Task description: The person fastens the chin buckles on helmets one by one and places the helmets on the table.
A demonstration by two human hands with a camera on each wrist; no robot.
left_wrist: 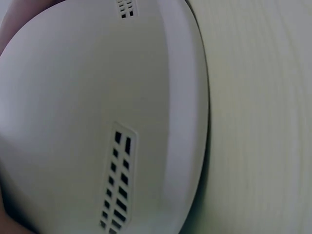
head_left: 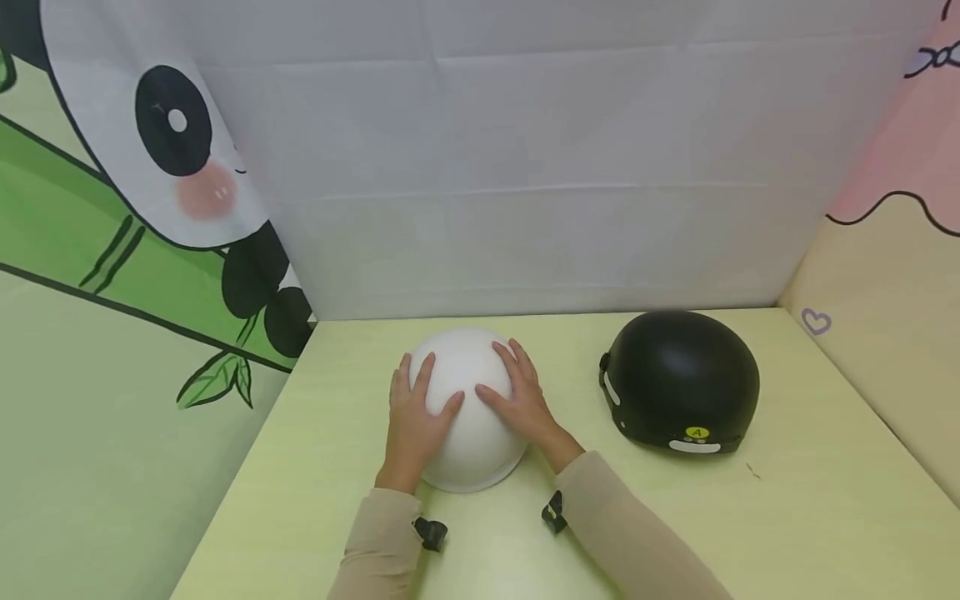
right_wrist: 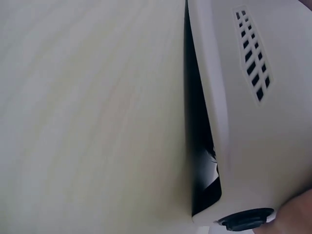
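A white hard hat [head_left: 472, 442] sits dome-up near the middle of the table, its rim toward the surface. My left hand [head_left: 416, 421] rests on its left side with fingers and thumb spread over the dome. On the opposite side, my right hand [head_left: 525, 404] lies against the shell, its thumb and fingers extended. The left wrist view shows slotted vents in the hard hat [left_wrist: 73, 122] and its smooth brim. In the right wrist view, a black fitting [right_wrist: 246, 219] is at the shell's lower edge, near part of the right hand [right_wrist: 290, 217].
A black helmet [head_left: 678, 379] with a yellow round sticker stands to the right on the pale yellow table [head_left: 300, 508]. A white sheet [head_left: 525, 167] hangs behind the table. Printed walls [head_left: 90, 433] flank it on both sides.
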